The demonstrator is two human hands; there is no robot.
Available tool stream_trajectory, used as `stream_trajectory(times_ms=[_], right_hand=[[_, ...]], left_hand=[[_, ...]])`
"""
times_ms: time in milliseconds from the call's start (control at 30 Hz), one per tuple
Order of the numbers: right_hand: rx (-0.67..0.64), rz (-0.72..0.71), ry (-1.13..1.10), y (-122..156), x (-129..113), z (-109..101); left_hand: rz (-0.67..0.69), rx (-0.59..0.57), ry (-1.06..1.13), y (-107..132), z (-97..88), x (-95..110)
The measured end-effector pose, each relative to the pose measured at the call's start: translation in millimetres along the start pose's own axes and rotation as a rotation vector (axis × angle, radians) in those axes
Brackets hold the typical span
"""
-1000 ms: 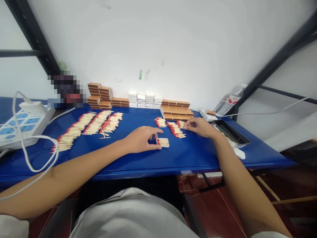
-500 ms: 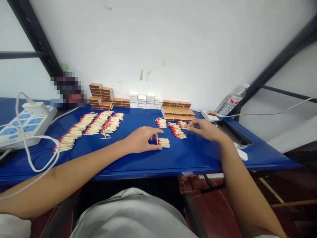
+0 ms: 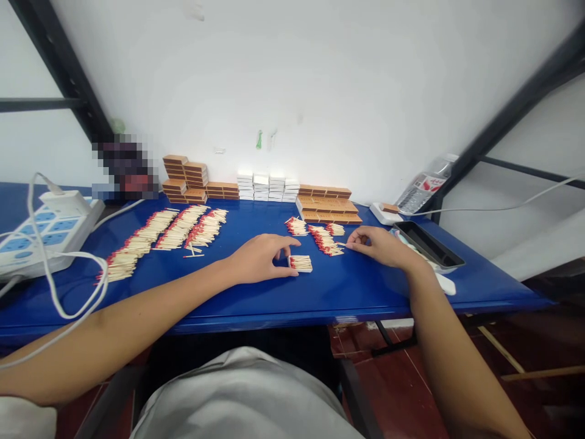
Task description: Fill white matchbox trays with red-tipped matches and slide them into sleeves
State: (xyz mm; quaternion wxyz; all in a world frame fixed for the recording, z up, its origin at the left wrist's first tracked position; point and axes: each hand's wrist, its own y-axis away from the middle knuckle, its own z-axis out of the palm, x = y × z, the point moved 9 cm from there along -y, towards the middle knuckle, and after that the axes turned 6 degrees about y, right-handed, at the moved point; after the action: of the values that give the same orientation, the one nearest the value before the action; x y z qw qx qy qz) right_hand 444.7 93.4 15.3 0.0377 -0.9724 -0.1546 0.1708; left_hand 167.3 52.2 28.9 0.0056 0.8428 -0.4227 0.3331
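My left hand (image 3: 262,259) rests on the table around the left end of a small white matchbox tray (image 3: 311,264). Its thumb lies along the near side and a curled finger is at the far left corner, while the index finger stays raised. Matches (image 3: 302,262) with red heads lie in the tray. To the right, my right hand (image 3: 377,246) pinches a single match (image 3: 342,244) between thumb and forefinger. That match points left, over the edge of a slanting row of matches (image 3: 323,239). Two small match piles, one left (image 3: 298,227) and one right (image 3: 337,229), lie behind this row.
Longer match rows (image 3: 171,235) spread over the left of the blue table (image 3: 256,299). Along the wall stand brown matchboxes (image 3: 326,204) and white stacked trays (image 3: 269,187). A power strip (image 3: 50,235) with cables is left; a bottle (image 3: 425,183) and black tray (image 3: 429,245) are right.
My right hand has drawn back slightly toward me from the small right pile, and a match now shows in its fingertips. The left hand keeps its place at the tray.
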Motion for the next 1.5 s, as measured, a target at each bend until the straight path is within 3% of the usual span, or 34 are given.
stream_trajectory(times_ms=[1500], right_hand=[[0.074, 0.010, 0.037, 1, 9, -2]], left_hand=[[0.002, -0.004, 0.004, 0, 0.2, 1]])
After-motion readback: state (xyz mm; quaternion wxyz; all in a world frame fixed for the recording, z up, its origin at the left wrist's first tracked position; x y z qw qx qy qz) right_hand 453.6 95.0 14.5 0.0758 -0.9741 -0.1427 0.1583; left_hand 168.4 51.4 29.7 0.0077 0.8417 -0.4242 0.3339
